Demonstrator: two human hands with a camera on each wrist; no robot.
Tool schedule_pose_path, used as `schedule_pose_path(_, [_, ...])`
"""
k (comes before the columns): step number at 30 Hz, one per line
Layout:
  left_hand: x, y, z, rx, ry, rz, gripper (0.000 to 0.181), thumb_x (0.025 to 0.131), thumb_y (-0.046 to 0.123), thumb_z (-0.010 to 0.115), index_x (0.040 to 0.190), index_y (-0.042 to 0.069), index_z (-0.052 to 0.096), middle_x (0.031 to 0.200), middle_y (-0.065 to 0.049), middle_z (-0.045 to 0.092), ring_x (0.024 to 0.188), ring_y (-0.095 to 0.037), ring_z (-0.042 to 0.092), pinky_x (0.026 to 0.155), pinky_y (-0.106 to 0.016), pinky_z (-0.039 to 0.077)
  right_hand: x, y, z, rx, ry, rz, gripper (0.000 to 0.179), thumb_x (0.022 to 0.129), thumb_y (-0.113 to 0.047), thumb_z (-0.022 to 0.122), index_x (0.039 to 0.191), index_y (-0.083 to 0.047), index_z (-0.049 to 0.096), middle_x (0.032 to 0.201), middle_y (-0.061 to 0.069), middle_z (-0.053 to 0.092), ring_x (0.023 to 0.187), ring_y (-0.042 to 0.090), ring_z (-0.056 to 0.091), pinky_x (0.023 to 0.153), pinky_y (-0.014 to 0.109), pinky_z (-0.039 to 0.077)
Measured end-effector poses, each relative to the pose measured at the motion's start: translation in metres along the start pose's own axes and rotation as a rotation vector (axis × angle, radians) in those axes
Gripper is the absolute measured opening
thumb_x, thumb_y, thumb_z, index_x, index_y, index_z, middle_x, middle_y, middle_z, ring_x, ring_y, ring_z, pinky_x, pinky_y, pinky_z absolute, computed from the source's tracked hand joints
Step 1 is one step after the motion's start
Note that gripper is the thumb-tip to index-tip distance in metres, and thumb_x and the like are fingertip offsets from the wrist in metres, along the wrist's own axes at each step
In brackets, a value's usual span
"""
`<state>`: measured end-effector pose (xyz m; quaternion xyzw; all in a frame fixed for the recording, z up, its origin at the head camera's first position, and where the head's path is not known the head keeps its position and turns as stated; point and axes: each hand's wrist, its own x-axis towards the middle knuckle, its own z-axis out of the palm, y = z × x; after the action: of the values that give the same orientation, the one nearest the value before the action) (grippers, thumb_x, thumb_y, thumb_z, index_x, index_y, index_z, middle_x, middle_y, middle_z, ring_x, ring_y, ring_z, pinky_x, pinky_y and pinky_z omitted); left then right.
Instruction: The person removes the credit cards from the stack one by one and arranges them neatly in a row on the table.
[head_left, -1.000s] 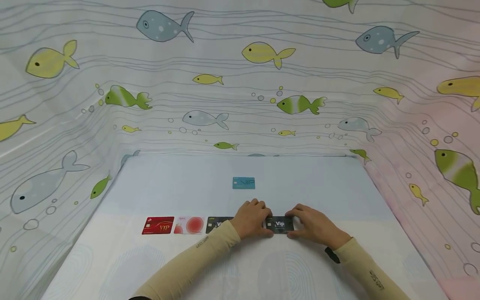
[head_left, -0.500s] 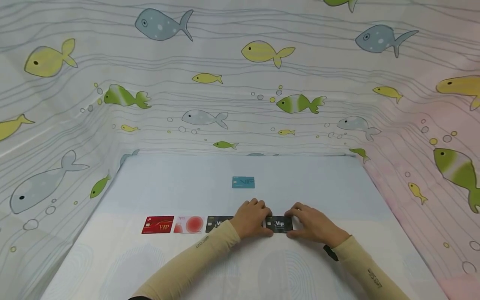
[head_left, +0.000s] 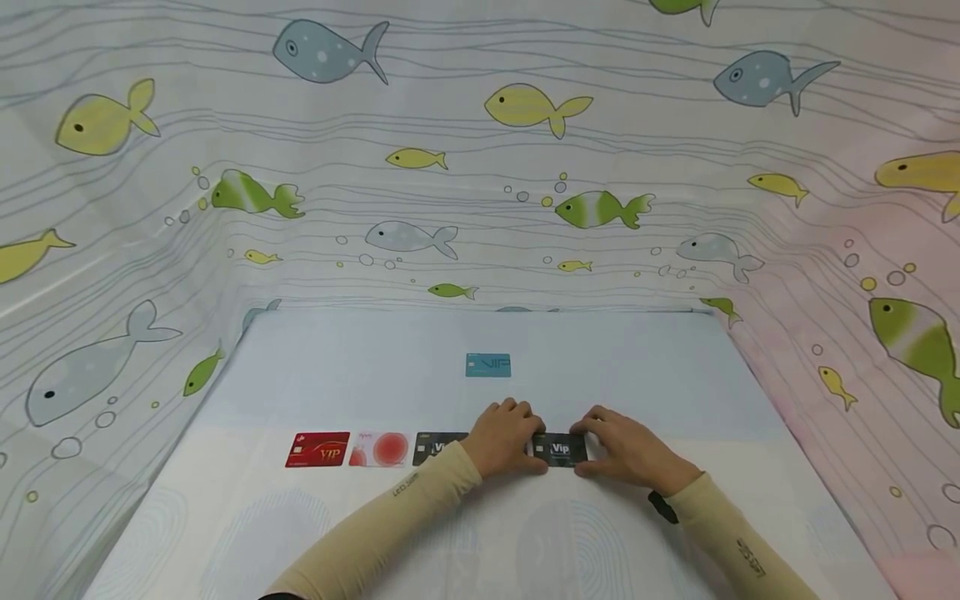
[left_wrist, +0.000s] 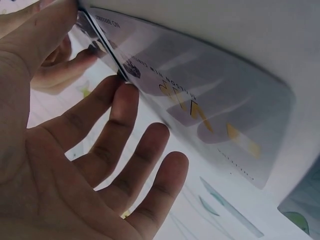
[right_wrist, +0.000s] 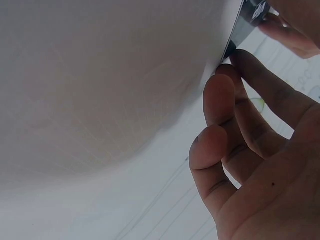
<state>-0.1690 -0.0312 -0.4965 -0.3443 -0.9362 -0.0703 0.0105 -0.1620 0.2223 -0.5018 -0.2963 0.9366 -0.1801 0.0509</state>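
Observation:
A black bank-style card printed "Vip" (head_left: 560, 449) lies flat at the right end of a row. My left hand (head_left: 504, 439) pinches its left end, thumb at the near edge and index finger at the far edge. At its right end my right hand (head_left: 633, 447) pinches it the same way. Under the left palm lies a silver-grey card with gold lettering (left_wrist: 215, 105), mostly hidden in the head view. Left of that hand is another black Vip card (head_left: 431, 448), partly covered by the wrist.
Further left in the row are a pale pink card with a red circle (head_left: 379, 449) and a red VIP card (head_left: 317, 450). A teal VIP card (head_left: 488, 365) lies farther back. Fish-print sheeting (head_left: 480, 192) rises around the white tabletop (head_left: 645, 358).

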Motion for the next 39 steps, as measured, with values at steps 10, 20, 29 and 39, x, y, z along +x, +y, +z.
schedule_pose_path(10, [0.000,-0.002,0.001,-0.025,0.000,0.001,0.055,0.083,0.058,0.077,0.122,0.021,0.072,0.110,0.002,0.064,0.099,-0.016,0.056,0.086,-0.034,0.049,0.001,0.000,0.000,0.001,0.001,0.021,0.055,0.078,-0.045,0.087,0.122,-0.017,0.069,0.112,-0.006,0.059,0.095,0.012,0.059,0.084,0.039,0.053])
schedule_pose_path(20, [0.002,-0.012,-0.007,-0.057,-0.011,-0.054,0.052,0.086,0.057,0.075,0.123,0.021,0.071,0.113,0.000,0.067,0.104,-0.019,0.059,0.088,-0.037,0.051,0.001,0.001,-0.005,0.002,0.028,-0.008,0.054,0.083,-0.041,0.084,0.126,-0.014,0.068,0.112,-0.003,0.062,0.092,0.014,0.058,0.079,0.038,0.052])
schedule_pose_path(29, [0.001,-0.034,-0.010,-0.121,0.007,-0.110,0.052,0.087,0.054,0.075,0.124,0.019,0.070,0.121,-0.002,0.066,0.111,-0.023,0.058,0.094,-0.041,0.049,0.002,0.003,-0.004,0.034,0.044,0.037,0.050,0.088,-0.043,0.079,0.128,-0.017,0.067,0.115,-0.004,0.063,0.090,0.012,0.059,0.075,0.034,0.051])
schedule_pose_path(39, [0.007,-0.068,-0.016,-0.070,0.084,-0.140,0.056,0.090,0.055,0.071,0.129,0.015,0.067,0.119,-0.003,0.067,0.110,-0.024,0.063,0.086,-0.044,0.053,0.002,0.002,-0.006,0.036,0.112,0.001,0.051,0.089,-0.039,0.078,0.132,-0.015,0.065,0.119,-0.002,0.064,0.094,0.016,0.063,0.077,0.036,0.053])
